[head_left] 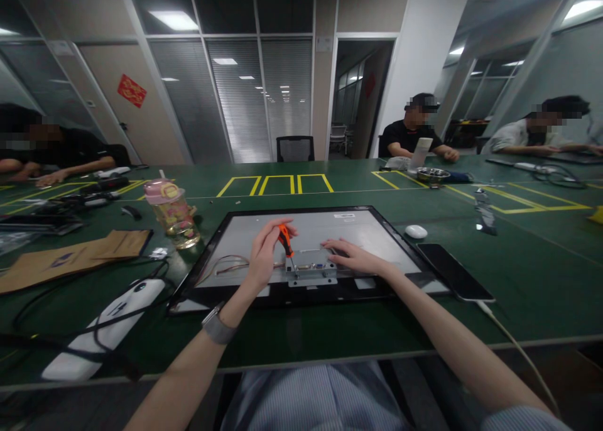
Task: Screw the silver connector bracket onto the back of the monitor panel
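My left hand [267, 250] is closed around the orange and black handle of a screwdriver [285, 239]. The screwdriver tilts, and its tip points down at the left part of a small metal bracket with ports [311, 269]. That bracket sits near the front edge of a flat display panel [226, 237], which lies on the table with its grey back up and a black frame around it. Fingers stretched out, my right hand [351, 255] rests at the right side of the bracket. Thin wires [230, 266] run from the bracket's left side across the panel.
On the right are a phone [455, 271] with a cable and a white earbud case [416, 231]. A drink bottle [172, 214], a brown paper bag [78, 258] and a white power strip [108, 327] lie left. Several people sit across the green table [292, 333].
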{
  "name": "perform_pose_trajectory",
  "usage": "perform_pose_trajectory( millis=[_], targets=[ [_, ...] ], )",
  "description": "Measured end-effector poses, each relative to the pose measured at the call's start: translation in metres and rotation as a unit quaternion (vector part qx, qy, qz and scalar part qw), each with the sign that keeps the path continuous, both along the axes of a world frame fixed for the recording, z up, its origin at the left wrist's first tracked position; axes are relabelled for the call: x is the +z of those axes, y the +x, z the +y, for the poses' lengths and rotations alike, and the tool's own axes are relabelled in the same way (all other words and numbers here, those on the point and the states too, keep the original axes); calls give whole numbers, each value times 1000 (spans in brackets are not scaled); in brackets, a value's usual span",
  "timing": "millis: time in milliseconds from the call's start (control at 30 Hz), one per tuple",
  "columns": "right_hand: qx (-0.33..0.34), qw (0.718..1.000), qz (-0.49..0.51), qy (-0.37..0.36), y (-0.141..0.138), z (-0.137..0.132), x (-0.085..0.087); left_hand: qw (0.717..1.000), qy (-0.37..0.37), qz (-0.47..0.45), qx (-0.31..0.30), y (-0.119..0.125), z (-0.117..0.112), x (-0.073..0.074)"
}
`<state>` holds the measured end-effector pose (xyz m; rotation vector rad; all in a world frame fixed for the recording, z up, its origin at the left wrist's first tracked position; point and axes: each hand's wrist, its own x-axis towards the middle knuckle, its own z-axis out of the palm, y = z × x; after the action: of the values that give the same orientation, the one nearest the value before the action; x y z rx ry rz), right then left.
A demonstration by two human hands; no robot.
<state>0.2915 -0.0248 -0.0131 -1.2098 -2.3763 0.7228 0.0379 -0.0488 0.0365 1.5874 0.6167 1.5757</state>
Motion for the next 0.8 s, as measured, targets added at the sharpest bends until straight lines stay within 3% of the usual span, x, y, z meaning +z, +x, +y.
perform_pose_trajectory(
  millis=[133,233,500,667,800],
  targets=[
    [-2,1000,2,1,0,0,0,999,-17,-12,-45,-1,1,2],
    [1,1000,4,2,0,-1,0,999,-19,6,-45,-4,5,2],
    [1,1000,6,2,0,0,-1,982,83,110,127,-6,3,4],
    [0,1000,4,6,0,0,-2,974,134,136,120,-6,-5,6],
    [2,1000,6,5,0,-1,-1,961,147,150,181,-5,-5,4]
  ],
)
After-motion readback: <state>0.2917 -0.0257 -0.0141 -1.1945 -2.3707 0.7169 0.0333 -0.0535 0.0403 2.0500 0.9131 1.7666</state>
